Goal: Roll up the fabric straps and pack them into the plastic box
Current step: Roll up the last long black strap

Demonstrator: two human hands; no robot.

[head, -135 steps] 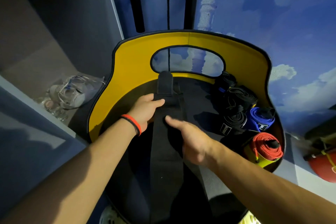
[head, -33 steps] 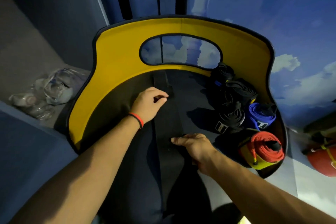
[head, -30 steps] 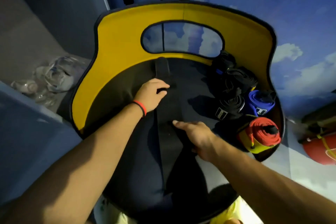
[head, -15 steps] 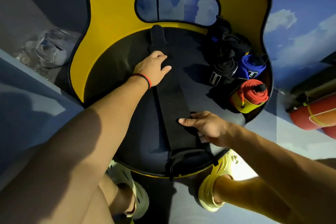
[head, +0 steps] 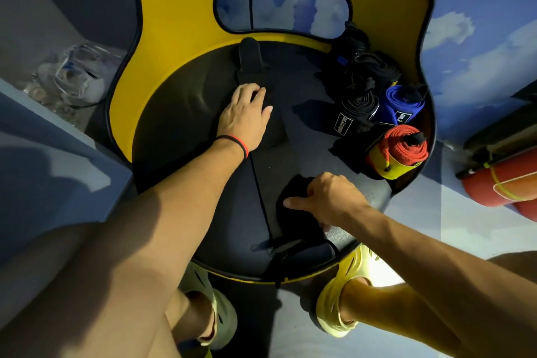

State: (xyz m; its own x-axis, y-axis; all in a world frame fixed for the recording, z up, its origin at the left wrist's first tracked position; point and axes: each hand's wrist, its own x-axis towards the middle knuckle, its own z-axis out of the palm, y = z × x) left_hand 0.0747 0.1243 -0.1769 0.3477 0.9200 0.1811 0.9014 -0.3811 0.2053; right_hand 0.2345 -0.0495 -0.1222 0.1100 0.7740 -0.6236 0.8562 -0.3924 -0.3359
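Note:
A long black fabric strap [head: 250,59] lies lengthwise across the black seat [head: 180,131] of a yellow chair. My left hand [head: 244,116] presses flat on the strap near its far end, with a red and black band on the wrist. My right hand [head: 328,197] grips the strap's near part, which is bunched up under its curled fingers. The strap's near end with its loop hangs at the seat's front edge [head: 293,253]. A clear plastic container [head: 75,78] sits on the floor to the left of the chair.
On the seat's right side lie a rolled black strap [head: 357,107], a rolled blue strap [head: 404,104], a red and yellow roll [head: 404,145] and loose black straps [head: 369,67]. The yellow chair back [head: 180,9] curves behind. Red cylinders [head: 505,183] lie at the right. My feet in yellow shoes [head: 348,285] stand below.
The view has tilted down towards the seat's front edge. My right hand slid nearer along the strap and now grips its bunched near part. My left hand still presses the far part.

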